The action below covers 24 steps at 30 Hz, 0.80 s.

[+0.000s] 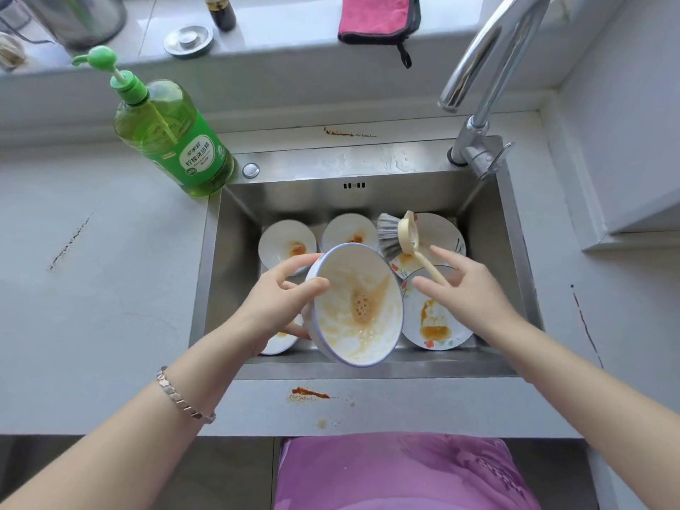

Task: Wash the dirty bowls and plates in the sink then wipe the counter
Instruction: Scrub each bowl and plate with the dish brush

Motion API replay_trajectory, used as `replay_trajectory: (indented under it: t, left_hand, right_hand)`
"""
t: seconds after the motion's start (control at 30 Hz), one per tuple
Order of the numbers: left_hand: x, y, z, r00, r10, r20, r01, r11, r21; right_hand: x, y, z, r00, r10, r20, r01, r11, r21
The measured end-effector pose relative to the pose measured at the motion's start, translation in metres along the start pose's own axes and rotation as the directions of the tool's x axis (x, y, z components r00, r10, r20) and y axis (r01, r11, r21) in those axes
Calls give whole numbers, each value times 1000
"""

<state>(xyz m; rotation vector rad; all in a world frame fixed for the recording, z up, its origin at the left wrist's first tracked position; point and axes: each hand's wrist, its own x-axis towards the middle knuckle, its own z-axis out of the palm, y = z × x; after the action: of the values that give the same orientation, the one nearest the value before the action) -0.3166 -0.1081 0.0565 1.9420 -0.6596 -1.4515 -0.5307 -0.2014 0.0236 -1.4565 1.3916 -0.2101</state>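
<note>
Closest to you, in front of both hands, the table (92, 307) carries an orange stain (309, 393) at its edge, so the wiping is not yet done. Your left hand (272, 307) grips the bowl (358, 307) by its rim, thumb inside and fingers behind. The bowl is tilted toward you above the sink (368, 371). Brown foamy residue covers its inside, so I judge that its washing is only beginning.

Just right of the bowl, your right hand (467, 288) has the fingers spread around the handle end of the brush (401, 237); I cannot tell if it really pinches it. Under this hand lies a plate (434, 325) with orange sauce, and beyond the fingertips a second plate (441, 230). Beyond your left hand, a small dish (287, 246) and a second dish (347, 231) are dirty too. No water runs from the faucet (478, 86). The pink cloth (375, 16) lies far behind, on the sill.
</note>
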Motion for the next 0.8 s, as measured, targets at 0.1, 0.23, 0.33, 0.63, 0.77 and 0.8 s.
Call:
replay_trajectory:
  t: [0.1, 0.23, 0.33, 0.63, 0.77, 0.8]
  left_hand:
    - [6, 5, -2, 997, 19, 80, -18, 1000, -8]
    - [18, 11, -12, 987, 26, 158, -29, 999, 20]
    - [26, 19, -14, 976, 34, 217, -36, 999, 4]
    - [20, -1, 6, 991, 126, 43, -117, 979, -165]
    - [4, -30, 36, 976, 219, -1, -209, 930, -302]
    - [1, -33, 45, 970, 243, -26, -238, 913, -331]
  right_hand:
    - [3, -1, 10, 981, 109, 159, -146, 959, 243]
    - [5, -1, 4, 954, 144, 262, -232, 909, 346]
    - [5, -4, 3, 941, 150, 304, -264, 887, 379]
    - [1, 0, 10, 949, 262, 175, -315, 759, 571]
    - [-4, -4, 17, 934, 329, 139, -332, 652, 681]
    - [-5, -7, 20, 928, 346, 142, -339, 621, 706]
